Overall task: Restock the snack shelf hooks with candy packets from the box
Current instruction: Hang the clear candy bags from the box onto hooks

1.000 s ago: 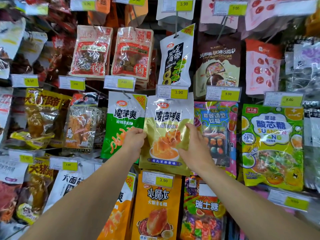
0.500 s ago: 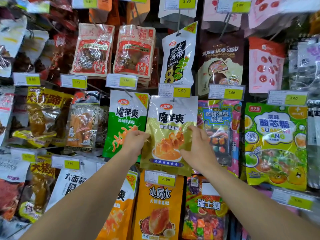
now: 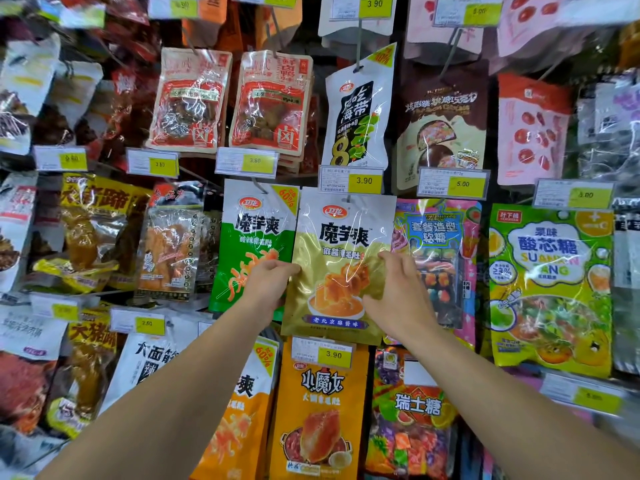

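Crowded snack shelf (image 3: pixel 104 299): both hands, left hand (image 3: pixel 266 284) and right hand (image 3: pixel 394 292), pinch the gold packet (image 3: pixel 341 244), green packet (image 3: pixel 252 237) alongside.

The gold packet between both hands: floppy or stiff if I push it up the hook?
Gold packet is probably floppy: its glossy film wrinkles where the left hand and right hand pinch it. Likely slippery too, and light.

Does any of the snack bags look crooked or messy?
Yes. The white seaweed packet in the upper row hangs tilted, its top leaning right. The gold packet, gripped by the left hand and right hand, overlaps the green packet beside it.
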Demonstrator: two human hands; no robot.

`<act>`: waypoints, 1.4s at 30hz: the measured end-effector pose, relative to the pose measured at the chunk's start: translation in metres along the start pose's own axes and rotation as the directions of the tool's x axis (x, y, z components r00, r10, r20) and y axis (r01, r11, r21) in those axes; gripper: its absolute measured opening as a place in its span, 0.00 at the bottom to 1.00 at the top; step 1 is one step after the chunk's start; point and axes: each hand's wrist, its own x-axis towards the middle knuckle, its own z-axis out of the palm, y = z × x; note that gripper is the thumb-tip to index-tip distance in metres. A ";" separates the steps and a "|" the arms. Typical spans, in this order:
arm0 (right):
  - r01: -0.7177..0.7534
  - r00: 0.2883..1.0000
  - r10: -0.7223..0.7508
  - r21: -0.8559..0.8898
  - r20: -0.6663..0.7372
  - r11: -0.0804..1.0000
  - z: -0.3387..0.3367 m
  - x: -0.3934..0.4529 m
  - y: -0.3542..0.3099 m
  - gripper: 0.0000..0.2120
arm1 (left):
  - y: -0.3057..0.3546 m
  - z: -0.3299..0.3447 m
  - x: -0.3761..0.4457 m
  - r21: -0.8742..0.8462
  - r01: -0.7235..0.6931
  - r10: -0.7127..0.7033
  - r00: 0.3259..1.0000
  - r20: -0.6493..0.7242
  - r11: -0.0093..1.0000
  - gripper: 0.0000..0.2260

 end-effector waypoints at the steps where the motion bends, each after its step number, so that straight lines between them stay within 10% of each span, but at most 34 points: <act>1: 0.000 1.000 0.000 0.000 0.004 1.000 -0.001 0.000 -0.001 0.36 | 0.000 0.000 0.000 -0.003 0.000 0.000 1.000 0.004 1.000 0.04; 23: -0.008 0.992 0.001 0.056 0.126 0.998 -0.002 -0.002 -0.004 0.35 | -0.020 0.020 0.017 -0.003 0.052 -0.052 0.999 0.002 0.999 0.08; 42: 0.021 0.980 -0.028 0.035 0.197 0.999 -0.010 -0.067 -0.011 0.35 | -0.020 -0.005 -0.079 0.605 -0.241 0.312 0.950 -0.014 0.759 0.19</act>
